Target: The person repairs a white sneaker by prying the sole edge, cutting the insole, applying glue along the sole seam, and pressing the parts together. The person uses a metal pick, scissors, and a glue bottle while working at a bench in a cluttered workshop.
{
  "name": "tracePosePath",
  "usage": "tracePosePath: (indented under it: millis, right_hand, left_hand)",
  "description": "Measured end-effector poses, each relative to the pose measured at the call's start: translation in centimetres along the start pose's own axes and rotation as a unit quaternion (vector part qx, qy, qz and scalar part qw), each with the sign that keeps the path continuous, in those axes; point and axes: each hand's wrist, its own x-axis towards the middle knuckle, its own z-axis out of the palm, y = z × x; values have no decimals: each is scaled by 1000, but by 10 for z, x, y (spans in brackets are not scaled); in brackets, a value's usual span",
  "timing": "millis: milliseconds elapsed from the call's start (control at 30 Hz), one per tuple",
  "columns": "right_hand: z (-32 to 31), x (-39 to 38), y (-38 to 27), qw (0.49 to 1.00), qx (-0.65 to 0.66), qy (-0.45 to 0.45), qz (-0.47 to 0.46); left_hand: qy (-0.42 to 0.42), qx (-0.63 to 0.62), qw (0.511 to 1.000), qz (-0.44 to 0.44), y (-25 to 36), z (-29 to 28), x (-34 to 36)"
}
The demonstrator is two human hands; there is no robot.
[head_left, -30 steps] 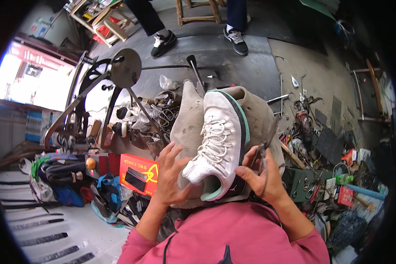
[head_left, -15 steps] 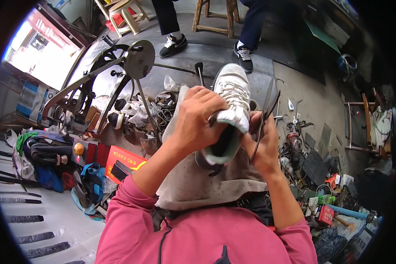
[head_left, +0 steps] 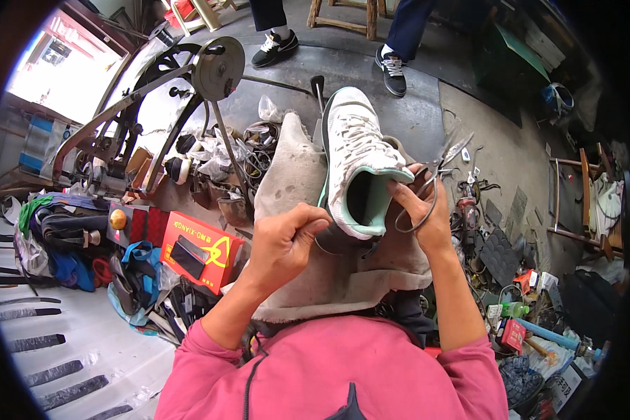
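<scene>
White textured sneaker (head_left: 355,126), oval-mouthed and mint-lined, is held over stained cloth (head_left: 287,175).

1. The grey floor (head_left: 423,126) carries a wooden stool (head_left: 339,25) and another person's black shoes (head_left: 276,50)
2. Mixed tools (head_left: 469,210) lie on its right part
3. A white surface (head_left: 133,362) at lower left bears several black strips (head_left: 73,393)
4. A red box (head_left: 215,243) bears one dark flat object (head_left: 188,256)
5. A beige cloth (head_left: 343,290) spreads below the white shoe (head_left: 360,150); if they touch, I cannot tell
</scene>
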Motion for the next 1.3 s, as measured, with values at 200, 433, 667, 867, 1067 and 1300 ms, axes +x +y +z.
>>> tracePosePath:
  millis: [200, 433, 667, 867, 1067, 1300]
  right_hand:
    - [-20, -39, -15, 999, 10, 46, 12]
    - [-75, -89, -55, 954, -43, -216, 202]
    - [-49, -65, -59, 902, -148, -302, 269]
    - [-32, -37, -79, 878, -183, -305, 320]
    - [-20, -7, -78, 877, -183, -261, 360]
    - [-4, 29, -76, 844, -233, -238, 420]
  left_hand:
    - [-69, -65, 967, 238, 3, 5, 24]
    - [-66, -506, 859, 36, 0, 22, 3]
    - [25, -111, 993, 46, 1, 2, 1]
    - [19, 120, 992, 27, 6, 6, 10]
    - [-38, 116, 986, 111, 8, 12, 5]
    - [-59, 126, 973, 183, -9, 27, 4]
